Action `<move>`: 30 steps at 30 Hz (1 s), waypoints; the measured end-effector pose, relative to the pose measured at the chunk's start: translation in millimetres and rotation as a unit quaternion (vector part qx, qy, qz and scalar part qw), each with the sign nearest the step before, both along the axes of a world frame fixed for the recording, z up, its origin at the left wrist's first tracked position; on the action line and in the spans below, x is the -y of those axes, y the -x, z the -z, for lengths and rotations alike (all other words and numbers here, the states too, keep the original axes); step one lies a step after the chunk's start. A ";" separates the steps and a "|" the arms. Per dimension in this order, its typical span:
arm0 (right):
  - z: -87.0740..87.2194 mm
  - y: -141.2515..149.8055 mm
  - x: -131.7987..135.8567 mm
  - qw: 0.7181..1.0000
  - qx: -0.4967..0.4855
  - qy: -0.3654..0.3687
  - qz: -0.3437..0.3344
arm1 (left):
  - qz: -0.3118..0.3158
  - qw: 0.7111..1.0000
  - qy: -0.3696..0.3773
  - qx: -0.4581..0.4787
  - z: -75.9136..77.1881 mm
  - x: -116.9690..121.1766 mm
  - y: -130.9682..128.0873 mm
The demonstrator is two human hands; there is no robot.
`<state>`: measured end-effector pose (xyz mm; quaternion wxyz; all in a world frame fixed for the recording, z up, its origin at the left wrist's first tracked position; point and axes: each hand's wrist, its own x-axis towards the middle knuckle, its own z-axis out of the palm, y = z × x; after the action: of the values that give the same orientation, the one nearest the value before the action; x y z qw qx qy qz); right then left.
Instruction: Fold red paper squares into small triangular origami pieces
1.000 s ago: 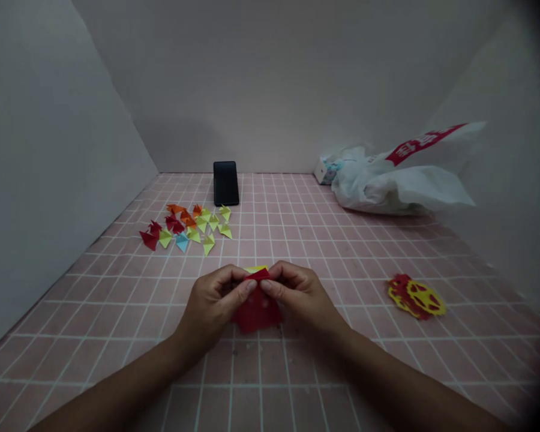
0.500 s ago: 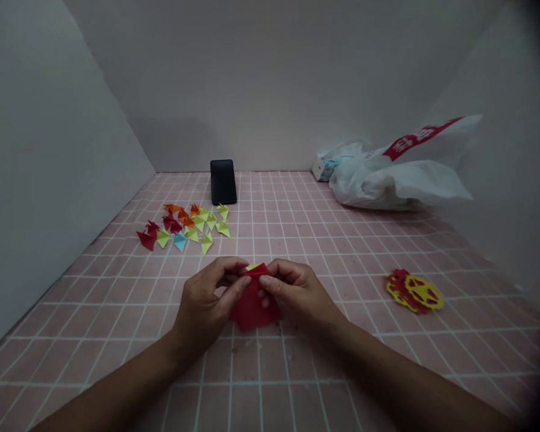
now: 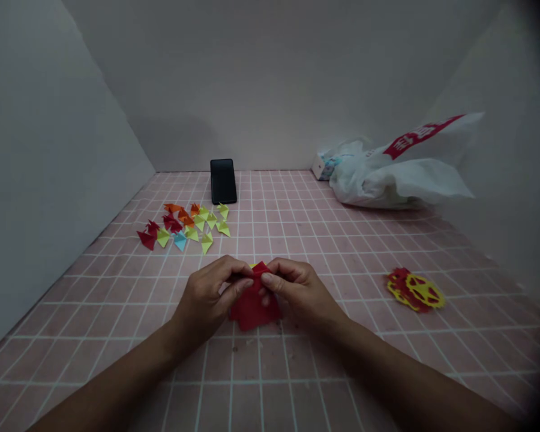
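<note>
Between my hands is red paper (image 3: 253, 309), with a folded flap at its top edge and a sliver of yellow paper (image 3: 252, 265) behind it. My left hand (image 3: 213, 294) pinches the upper left of the red paper between thumb and fingers. On the other side, my right hand (image 3: 299, 291) grips the upper right edge, its thumb pressed on the front. The lower part of the paper hangs down over the tabletop. Fingers cover both upper corners, so the exact folds there are hidden.
Several small folded paper birds (image 3: 179, 240) in red, orange, yellow and blue lie at the left. Behind them a black phone (image 3: 224, 182) leans back. Red and yellow paper cut-outs (image 3: 425, 292) rest at the right. A white plastic bag (image 3: 396, 183) and a small box (image 3: 320, 168) sit at the back right.
My left thumb and fingers have shifted slightly right along the top of the red paper. Less yellow shows now. The right hand stays nearly still.
</note>
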<state>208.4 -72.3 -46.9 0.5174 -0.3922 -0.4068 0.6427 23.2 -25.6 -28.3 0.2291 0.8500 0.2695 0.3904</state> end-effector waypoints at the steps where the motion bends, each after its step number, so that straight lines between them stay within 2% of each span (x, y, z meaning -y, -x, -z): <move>1: 0.9 -0.1 0.1 1.000 0.004 0.001 -0.001 | -0.001 1.000 0.002 -0.003 -0.3 0.3 -0.1; 7: 4.0 0.3 1.5 1.000 0.008 0.001 0.005 | -0.050 0.999 -0.006 -0.001 -3.9 2.5 -0.2; 14: 4.9 -0.6 0.6 1.000 -0.010 0.000 -0.004 | -0.022 0.998 0.059 -0.020 -5.0 -3.2 1.0; 22: 3.5 -0.1 2.7 1.000 0.011 0.020 -0.006 | -0.006 0.997 0.044 -0.064 -7.3 -5.8 1.1; 26: -0.7 -1.8 1.0 1.000 0.021 0.002 0.012 | -0.013 0.996 0.066 -0.053 -6.3 -8.0 1.5; 30: -7.0 -3.1 -1.3 0.999 0.027 -0.018 0.041 | -0.024 0.993 0.117 0.001 -4.0 -6.5 1.8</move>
<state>211.5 -71.0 -40.0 0.5393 -0.4160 -0.4155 0.6029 21.4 -19.1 -24.3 0.3179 0.8102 0.3331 0.3627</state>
